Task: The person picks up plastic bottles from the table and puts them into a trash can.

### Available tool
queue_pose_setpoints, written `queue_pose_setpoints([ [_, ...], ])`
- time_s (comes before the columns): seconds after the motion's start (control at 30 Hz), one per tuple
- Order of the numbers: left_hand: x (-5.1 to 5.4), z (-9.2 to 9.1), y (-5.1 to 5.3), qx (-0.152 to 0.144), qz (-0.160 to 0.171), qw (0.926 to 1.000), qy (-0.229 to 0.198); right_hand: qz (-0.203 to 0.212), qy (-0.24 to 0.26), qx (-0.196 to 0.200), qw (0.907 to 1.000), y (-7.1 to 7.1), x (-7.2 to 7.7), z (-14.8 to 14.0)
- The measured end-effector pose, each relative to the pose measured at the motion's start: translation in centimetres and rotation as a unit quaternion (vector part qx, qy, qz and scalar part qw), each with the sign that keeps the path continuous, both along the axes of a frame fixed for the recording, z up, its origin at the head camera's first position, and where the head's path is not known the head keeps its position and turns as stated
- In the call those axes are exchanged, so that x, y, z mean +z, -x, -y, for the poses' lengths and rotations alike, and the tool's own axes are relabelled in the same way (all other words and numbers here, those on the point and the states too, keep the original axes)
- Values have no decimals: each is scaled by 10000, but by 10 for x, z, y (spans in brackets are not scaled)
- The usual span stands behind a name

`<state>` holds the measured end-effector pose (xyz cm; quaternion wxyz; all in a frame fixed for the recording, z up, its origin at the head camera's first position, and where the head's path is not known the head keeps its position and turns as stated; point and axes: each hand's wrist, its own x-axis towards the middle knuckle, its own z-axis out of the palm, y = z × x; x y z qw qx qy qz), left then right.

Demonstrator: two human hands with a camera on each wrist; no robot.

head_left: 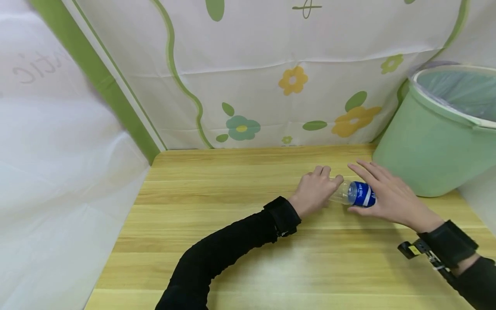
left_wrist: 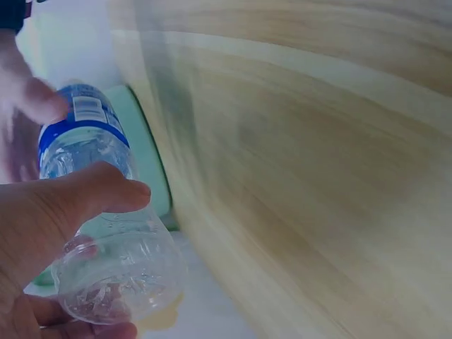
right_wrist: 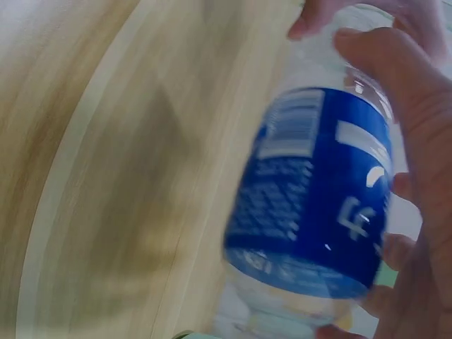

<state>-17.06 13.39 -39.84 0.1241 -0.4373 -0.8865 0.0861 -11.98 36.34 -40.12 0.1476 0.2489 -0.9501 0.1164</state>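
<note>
A clear plastic bottle (head_left: pixel 362 193) with a blue label is held tilted on its side above the wooden table (head_left: pixel 217 185). My left hand (head_left: pixel 315 189) grips its clear unlabelled end. In the left wrist view, the thumb lies across the transparent plastic and the fingers curl beneath. Around the labelled part is my right hand (head_left: pixel 397 200), its fingers extended and spread, the thumb on the near side. Blue label (right_wrist: pixel 311 191) fills the middle of the right wrist view, slightly blurred. Whether the right palm touches the bottle is hard to tell.
A light green bin (head_left: pixel 422 146) with a clear liner stands at the table's far right corner, close to the right hand. Behind the table hangs a white flowered cloth (head_left: pixel 263 94). White sheeting (head_left: pixel 58 181) covers the left side.
</note>
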Motion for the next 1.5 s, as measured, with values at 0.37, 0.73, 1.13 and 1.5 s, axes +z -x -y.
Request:
queue_pose_setpoints([
  [0.37,5,-1,-4,128,60,9999,-29,-225,-236,311,9990,-1,-4,0],
  [0.73,4,3,-10,-3,87,9999,-141,209,-188,53,9996,-3,-5,-2],
  [1.13,-8,31,-5,-487,163,9973,-520,362,-76,160,9992,-4,-8,-2],
  [1.5,-8,84,-10,-152,689,9946,-765,642,-82,92,9979,-6,-10,-4],
])
